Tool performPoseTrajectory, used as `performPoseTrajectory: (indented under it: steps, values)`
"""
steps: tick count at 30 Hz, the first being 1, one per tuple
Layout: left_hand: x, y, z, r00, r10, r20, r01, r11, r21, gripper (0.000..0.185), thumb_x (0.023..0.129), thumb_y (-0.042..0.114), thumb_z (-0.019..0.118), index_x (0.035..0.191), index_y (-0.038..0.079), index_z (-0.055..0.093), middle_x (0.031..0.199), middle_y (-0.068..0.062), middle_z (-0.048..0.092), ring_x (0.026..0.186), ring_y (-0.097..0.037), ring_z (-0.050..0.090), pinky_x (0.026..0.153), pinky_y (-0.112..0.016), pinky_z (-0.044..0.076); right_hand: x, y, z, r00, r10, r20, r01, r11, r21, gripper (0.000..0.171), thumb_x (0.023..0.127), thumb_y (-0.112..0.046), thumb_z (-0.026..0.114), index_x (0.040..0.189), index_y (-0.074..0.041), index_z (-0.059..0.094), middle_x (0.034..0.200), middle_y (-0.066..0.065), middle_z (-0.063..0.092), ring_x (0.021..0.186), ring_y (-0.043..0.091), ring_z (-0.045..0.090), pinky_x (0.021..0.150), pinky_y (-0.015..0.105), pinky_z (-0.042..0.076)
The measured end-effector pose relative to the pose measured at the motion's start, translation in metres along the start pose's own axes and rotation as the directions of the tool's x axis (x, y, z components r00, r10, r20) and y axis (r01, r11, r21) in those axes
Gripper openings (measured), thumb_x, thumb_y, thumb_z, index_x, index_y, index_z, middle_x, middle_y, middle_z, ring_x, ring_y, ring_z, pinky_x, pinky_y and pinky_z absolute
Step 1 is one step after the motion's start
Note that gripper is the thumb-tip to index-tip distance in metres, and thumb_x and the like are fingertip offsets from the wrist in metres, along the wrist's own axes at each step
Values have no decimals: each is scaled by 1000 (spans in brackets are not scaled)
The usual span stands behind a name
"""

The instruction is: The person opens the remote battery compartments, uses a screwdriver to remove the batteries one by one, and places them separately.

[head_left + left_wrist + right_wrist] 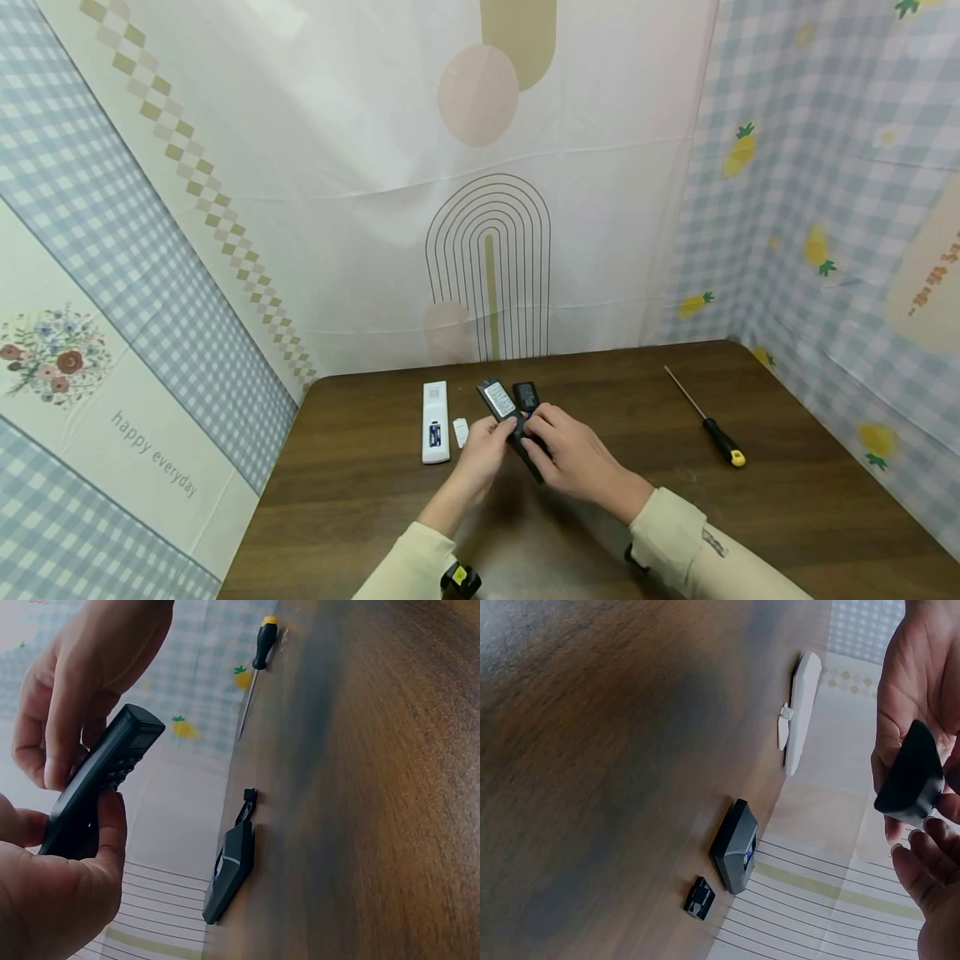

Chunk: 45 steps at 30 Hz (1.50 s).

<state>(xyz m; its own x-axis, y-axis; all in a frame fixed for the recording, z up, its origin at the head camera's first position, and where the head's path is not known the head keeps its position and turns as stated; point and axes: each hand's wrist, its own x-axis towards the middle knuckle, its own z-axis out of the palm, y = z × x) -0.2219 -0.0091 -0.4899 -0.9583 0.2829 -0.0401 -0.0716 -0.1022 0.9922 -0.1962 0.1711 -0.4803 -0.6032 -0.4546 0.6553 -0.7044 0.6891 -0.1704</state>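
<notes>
- The left hand (480,454) and the right hand (573,454) both grip one black remote (501,406) above the table (787,517).
- A white remote (436,421) lies to the left, a screwdriver (708,421) far right.

a dark wooden table (787,517) at 6 o'clock; patterned cloth walls (360,167) from 9 through 3 o'clock.
</notes>
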Motion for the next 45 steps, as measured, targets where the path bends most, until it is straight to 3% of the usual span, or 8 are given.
performPoseTrajectory:
  steps: [5,11,19,31,36,45]
  values:
    - [-1,-4,3,1000,15,1,-15,1000,23,37,112,17,50,131,-12,65,115,-12,77,96,-7,68,88,-24,56,3,1,9,1000,18,16,-18,1000,1,13,96,-14,77,94,-15,64,89,-4,55,73,3,41,60,15,39]
    - [-1,-8,3,998,21,-55,-18,998,56,36,112,16,50,128,-12,66,115,-12,77,96,-7,65,86,-21,54,5,-1,14,996,7,93,-2,999,-52,10,100,-17,74,98,-15,65,87,-4,55,70,3,40,57,15,38]
    - [-4,-5,2,995,18,-97,-7,994,108,37,113,19,49,128,-10,67,125,-22,75,107,-15,68,100,-35,57,3,-1,11,972,47,232,-57,998,40,9,104,-10,66,106,-17,62,91,-7,55,71,2,42,61,16,40]
    - [-6,-6,7,996,58,-66,-50,991,125,36,114,17,48,128,-10,67,118,-19,76,100,-12,67,92,-31,59,5,-1,11,971,13,239,-25,999,49,11,103,-3,64,107,-13,61,94,-3,58,74,4,44,66,19,43]
    - [-5,-6,6,995,49,-82,-39,993,110,36,113,17,49,126,-10,67,114,-16,76,96,-11,66,88,-26,56,5,-1,11,970,19,243,-32,998,49,11,103,-4,64,107,-13,61,93,-3,58,73,4,43,65,18,42]
    - [-4,-8,1,998,6,-68,-2,998,61,36,113,18,49,128,-10,66,115,-16,77,94,-10,67,93,-34,58,6,1,14,972,45,232,-60,997,59,10,103,-6,65,105,-16,60,91,-6,55,71,2,42,62,16,41]
